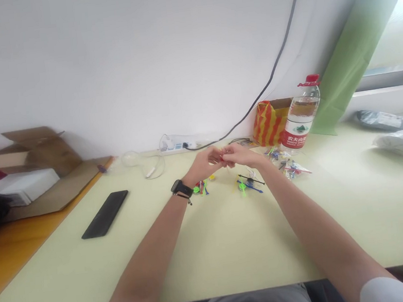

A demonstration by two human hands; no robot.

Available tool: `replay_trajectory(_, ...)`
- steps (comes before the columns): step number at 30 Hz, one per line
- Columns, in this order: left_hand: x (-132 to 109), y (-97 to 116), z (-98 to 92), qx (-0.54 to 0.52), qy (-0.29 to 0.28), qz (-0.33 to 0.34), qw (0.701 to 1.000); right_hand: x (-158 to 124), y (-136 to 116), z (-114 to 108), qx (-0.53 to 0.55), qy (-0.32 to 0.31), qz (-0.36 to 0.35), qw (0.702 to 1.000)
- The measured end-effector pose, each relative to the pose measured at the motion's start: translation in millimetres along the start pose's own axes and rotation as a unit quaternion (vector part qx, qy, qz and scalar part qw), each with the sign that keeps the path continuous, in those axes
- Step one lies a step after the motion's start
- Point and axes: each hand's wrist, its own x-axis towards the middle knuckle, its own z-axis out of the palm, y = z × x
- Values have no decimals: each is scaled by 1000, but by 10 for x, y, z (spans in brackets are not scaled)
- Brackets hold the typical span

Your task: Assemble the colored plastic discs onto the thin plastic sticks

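Observation:
My left hand (205,165), with a black watch on its wrist, and my right hand (240,155) meet above the middle of the table. The fingertips of both pinch a small red piece (222,158), mostly hidden by the fingers, so its kind does not show. Below the right hand lie a bright green plastic part (241,186), a blue arrow-shaped part (254,189) and a thin black one (258,180). Beside the left wrist is a cluster of small green, red and blue plastic parts (201,188).
A water bottle (299,119) with a red cap stands before a striped paper bag (267,124), small packets (292,168) beside it. A black phone (105,214) lies left. A power strip (172,145) rests against the wall; an open cardboard box (45,150) is far left.

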Motion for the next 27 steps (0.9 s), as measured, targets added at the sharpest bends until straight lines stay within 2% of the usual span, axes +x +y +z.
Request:
replay_trajectory(4, -22, -70, -3, 33, -22, -30, 999, 51, 88, 21, -57, 21, 41, 997)
replay_trajectory(9, -90, -142, -42, 119, -97, -83, 985, 88, 178, 63, -121, -69, 103, 985)
replay_trajectory(13, -129, -175, -95, 130, -144, -92, 977, 48, 152, -52, -180, -119, 120, 969)
replay_trajectory(16, -132, -209, -144, 172, -139, -81, 972, -18, 101, -220, -212, -149, 109, 960)
replay_trajectory(19, -132, -242, -154, 188, -133, -74, 970, -69, 52, -316, -231, -237, 71, 941)
replay_trajectory(22, -140, -252, -97, 187, -127, -71, 971, -64, 33, -281, -259, -321, 66, 909)
replay_trajectory(24, -147, -250, -48, 187, -124, -71, 972, -43, 40, -225, -276, -324, 84, 901)
replay_trajectory(27, -151, -259, -36, 188, -123, -71, 972, -31, 62, -185, -282, -303, 95, 905)
